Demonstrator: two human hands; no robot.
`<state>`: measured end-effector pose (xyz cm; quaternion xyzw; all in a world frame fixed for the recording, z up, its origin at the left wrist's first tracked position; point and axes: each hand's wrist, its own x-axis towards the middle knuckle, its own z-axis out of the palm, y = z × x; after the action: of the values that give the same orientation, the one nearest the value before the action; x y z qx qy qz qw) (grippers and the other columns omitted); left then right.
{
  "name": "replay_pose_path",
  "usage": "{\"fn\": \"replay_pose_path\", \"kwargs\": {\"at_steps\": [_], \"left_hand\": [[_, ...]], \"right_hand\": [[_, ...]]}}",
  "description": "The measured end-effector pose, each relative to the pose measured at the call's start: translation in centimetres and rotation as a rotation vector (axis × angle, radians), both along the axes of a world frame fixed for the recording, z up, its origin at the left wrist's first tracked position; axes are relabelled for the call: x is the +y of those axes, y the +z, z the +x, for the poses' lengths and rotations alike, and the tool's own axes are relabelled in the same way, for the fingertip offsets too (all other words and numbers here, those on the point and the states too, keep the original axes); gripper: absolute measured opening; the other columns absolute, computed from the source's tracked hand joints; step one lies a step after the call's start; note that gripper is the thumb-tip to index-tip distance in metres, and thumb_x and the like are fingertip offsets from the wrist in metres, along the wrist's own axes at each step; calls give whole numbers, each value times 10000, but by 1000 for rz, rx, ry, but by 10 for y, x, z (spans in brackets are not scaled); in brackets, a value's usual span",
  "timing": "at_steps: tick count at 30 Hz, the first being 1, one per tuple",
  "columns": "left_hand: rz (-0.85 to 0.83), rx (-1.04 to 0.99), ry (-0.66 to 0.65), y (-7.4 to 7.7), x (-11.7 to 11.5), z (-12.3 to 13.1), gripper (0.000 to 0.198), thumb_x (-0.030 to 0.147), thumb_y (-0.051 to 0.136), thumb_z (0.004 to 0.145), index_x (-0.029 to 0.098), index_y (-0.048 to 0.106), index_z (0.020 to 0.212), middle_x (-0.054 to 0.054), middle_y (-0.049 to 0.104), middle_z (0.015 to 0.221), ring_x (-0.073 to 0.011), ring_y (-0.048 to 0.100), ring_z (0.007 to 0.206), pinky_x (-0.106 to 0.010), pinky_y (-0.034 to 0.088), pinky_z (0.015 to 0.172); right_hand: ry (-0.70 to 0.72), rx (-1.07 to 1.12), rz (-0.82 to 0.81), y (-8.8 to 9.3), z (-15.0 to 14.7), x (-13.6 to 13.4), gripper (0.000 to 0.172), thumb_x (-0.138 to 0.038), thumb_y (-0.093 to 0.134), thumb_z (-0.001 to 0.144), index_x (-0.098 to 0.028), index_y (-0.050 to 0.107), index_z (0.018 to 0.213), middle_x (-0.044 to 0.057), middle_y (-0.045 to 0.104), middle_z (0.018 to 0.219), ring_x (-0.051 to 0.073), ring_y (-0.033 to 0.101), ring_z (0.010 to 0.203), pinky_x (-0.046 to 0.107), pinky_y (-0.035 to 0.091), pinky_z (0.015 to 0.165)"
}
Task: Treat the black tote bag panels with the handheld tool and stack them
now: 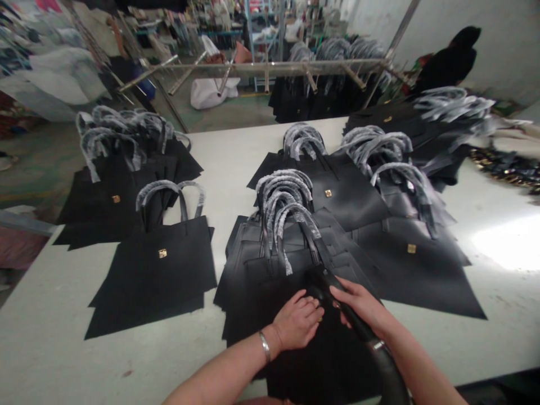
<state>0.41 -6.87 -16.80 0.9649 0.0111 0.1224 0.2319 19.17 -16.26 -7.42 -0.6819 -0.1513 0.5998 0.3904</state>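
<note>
My right hand (358, 306) grips a black handheld tool (363, 329), whose thick black hose or cable runs down past a metal ring to the bottom edge. The tool's front end rests on a stack of black leather-like tote bags (270, 292). My left hand (297, 320), with a metal bangle on its wrist, lies on the same stack beside the tool, fingers curled and holding nothing. A small gold clasp on the top bag is nearly hidden by my fingers. The bags' handles are wrapped in grey-white plastic.
More stacks of black tote bags (156, 275) with gold clasps cover the white work table (126, 365). A metal rack (253, 68) stands beyond the table, with more bags behind it. A person in dark clothing (447, 62) stands at the back right.
</note>
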Motion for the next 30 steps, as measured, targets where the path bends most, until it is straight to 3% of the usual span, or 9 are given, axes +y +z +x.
{"fn": "replay_pose_path", "kwargs": {"at_steps": [3,5,9,11,14,17,20,30], "left_hand": [[27,-5,6,-1,-3,3,325,272,489,911,161,530,1214,-83,577,1162,-219,498,1120,-437,270,1095],[54,12,14,0,-6,11,268,332,508,913,157,574,1105,-80,592,1061,-227,526,1030,-448,348,1018],[97,119,117,2,-11,35,233,378,548,903,164,581,816,-48,556,817,-224,536,845,-406,443,778],[108,128,127,2,-10,45,214,351,563,899,159,577,806,-53,564,838,-219,541,859,-397,440,789],[132,69,93,4,-8,51,229,356,564,895,144,597,973,-123,554,1176,-255,503,1103,-450,361,977],[144,88,97,10,-5,52,483,411,556,882,161,482,1288,-157,288,1482,-344,238,1362,-539,191,1089],[144,170,64,17,-4,53,531,434,470,922,213,382,1397,-129,220,1523,-361,127,1401,-569,137,1097],[155,255,42,19,-7,52,500,427,358,966,231,355,1426,-113,191,1538,-361,93,1409,-578,111,1100]], "right_hand": [[14,-15,-1,2,-10,3,541,-467,609,825,-208,493,1286,-51,579,646,86,539,365,168,398,324],[-14,-27,-19,3,-14,-1,535,-463,633,800,-184,528,1244,-50,576,629,91,529,353,177,389,314],[-232,-107,-35,4,-3,-17,508,-474,616,806,-205,514,1224,-54,576,640,99,548,396,190,417,351],[-311,-158,-66,5,11,-27,487,-472,575,836,-212,478,1235,-57,566,645,95,548,407,189,429,366],[-330,-167,-126,6,32,-39,445,-447,590,838,-179,501,1183,-42,565,629,106,544,385,197,418,341],[-306,-144,-146,1,47,-38,424,-434,593,845,-181,512,1175,-30,574,628,116,547,372,203,415,324],[-292,-143,-137,-6,58,-27,411,-430,583,856,-199,511,1188,-26,581,637,117,550,371,201,416,317],[-207,-85,-150,-7,74,-33,440,-468,609,835,-176,533,1155,-10,587,626,129,546,375,211,417,308]]}}
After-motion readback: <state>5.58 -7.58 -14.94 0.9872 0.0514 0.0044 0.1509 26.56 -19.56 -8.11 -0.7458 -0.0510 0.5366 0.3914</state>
